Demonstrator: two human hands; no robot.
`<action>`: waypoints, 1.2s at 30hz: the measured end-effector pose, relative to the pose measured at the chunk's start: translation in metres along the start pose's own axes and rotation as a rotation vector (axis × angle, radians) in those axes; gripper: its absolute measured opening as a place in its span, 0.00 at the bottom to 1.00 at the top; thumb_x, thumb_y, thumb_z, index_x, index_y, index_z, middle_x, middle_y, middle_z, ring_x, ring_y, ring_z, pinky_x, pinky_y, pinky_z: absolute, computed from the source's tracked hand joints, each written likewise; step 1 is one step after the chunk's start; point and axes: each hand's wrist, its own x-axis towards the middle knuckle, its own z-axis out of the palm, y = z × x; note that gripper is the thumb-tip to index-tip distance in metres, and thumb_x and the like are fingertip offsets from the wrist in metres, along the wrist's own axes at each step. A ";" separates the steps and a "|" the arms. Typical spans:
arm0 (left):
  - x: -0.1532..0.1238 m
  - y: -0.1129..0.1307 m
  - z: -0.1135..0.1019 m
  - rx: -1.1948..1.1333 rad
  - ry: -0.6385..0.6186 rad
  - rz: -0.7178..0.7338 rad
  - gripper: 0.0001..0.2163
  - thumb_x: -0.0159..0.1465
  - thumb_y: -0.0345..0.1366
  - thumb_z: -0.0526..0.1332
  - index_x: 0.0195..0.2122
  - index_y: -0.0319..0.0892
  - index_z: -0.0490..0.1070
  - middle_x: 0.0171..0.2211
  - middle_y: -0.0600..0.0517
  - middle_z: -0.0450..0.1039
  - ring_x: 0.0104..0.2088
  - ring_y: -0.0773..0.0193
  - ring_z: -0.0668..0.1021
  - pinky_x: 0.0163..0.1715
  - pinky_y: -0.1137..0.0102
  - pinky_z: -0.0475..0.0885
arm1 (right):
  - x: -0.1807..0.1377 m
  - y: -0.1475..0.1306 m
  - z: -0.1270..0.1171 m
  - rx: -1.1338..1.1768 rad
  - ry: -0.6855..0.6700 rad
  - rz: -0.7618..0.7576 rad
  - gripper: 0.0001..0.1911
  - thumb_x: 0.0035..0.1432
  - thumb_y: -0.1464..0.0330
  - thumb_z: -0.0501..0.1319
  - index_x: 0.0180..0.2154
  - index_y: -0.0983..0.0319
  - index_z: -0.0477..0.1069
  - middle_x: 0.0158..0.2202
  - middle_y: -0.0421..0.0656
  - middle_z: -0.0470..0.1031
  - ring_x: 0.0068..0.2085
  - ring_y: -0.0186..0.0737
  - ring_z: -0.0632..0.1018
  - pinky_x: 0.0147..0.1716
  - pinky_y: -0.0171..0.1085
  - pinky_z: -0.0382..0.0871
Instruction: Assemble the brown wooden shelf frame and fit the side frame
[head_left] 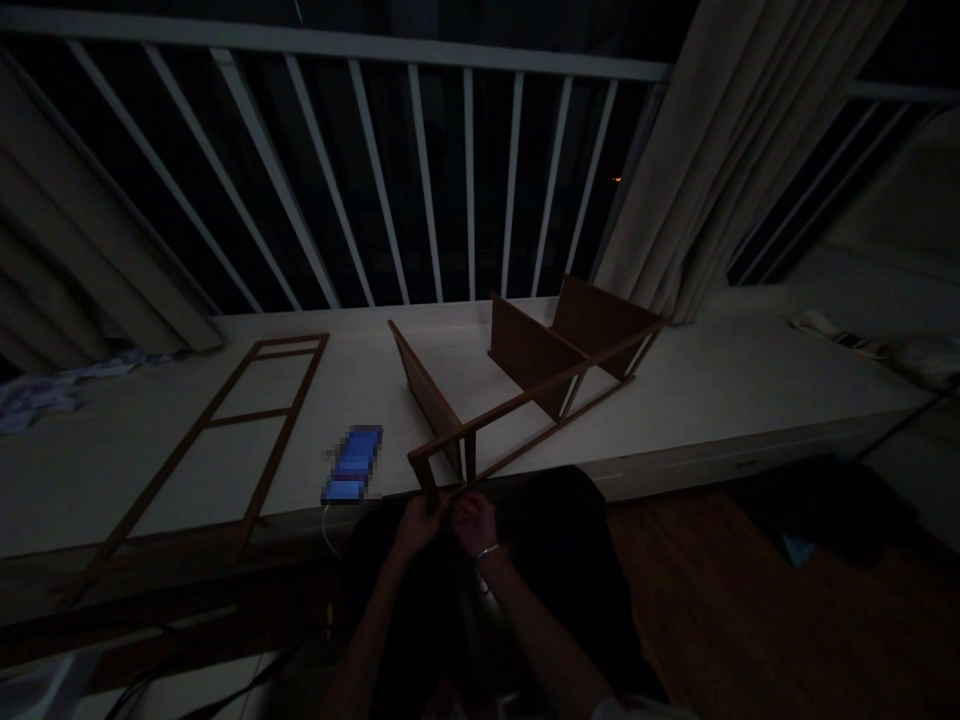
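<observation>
A partly assembled wooden shelf point(536, 385) lies on its side on the white ledge, its side frame towards me and several brown boards standing up from it. My left hand point(418, 527) is closed around the near end of its frame, by the short end bar. Close beside it, my right hand point(474, 522), with a bracelet at the wrist, has its fingers curled together at the frame's lower corner. What those fingers hold, if anything, is too dark to make out. A second wooden side frame point(283, 455), ladder-shaped, lies to the left and juts past the ledge's front edge.
A lit phone point(352, 465) with a white cable lies on the ledge point(697, 400) between the frames. White railings point(469, 180) and curtains point(697, 150) stand behind. Patterned cloth point(45, 400) is at far left; a dark heap point(832, 510) sits on the wooden floor point(720, 620).
</observation>
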 end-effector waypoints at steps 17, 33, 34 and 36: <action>-0.008 0.033 -0.003 -0.055 0.081 -0.107 0.15 0.50 0.42 0.58 0.31 0.35 0.74 0.27 0.48 0.76 0.31 0.59 0.76 0.32 0.69 0.69 | -0.002 -0.016 0.003 -0.355 0.101 0.045 0.08 0.48 0.67 0.49 0.20 0.61 0.57 0.11 0.30 0.46 0.14 0.26 0.51 0.15 0.27 0.49; -0.009 0.019 0.001 0.009 0.050 -0.079 0.18 0.54 0.45 0.55 0.37 0.36 0.73 0.30 0.47 0.75 0.33 0.57 0.76 0.33 0.68 0.69 | -0.035 -0.034 -0.002 -1.292 0.258 -0.699 0.08 0.46 0.61 0.61 0.29 0.56 0.66 0.31 0.39 0.68 0.36 0.35 0.68 0.34 0.31 0.59; -0.009 0.020 0.000 0.005 0.053 -0.081 0.18 0.54 0.45 0.55 0.37 0.36 0.73 0.30 0.47 0.75 0.33 0.57 0.76 0.33 0.68 0.69 | -0.036 -0.034 -0.002 -1.327 0.212 -0.703 0.06 0.48 0.62 0.60 0.30 0.55 0.67 0.34 0.40 0.68 0.39 0.36 0.67 0.37 0.32 0.59; -0.010 0.021 0.000 0.004 0.062 -0.079 0.18 0.54 0.45 0.55 0.37 0.35 0.73 0.30 0.47 0.75 0.33 0.57 0.76 0.33 0.68 0.69 | -0.034 -0.031 -0.002 -1.329 0.135 -0.703 0.03 0.50 0.64 0.59 0.29 0.55 0.67 0.34 0.41 0.68 0.42 0.37 0.65 0.42 0.34 0.57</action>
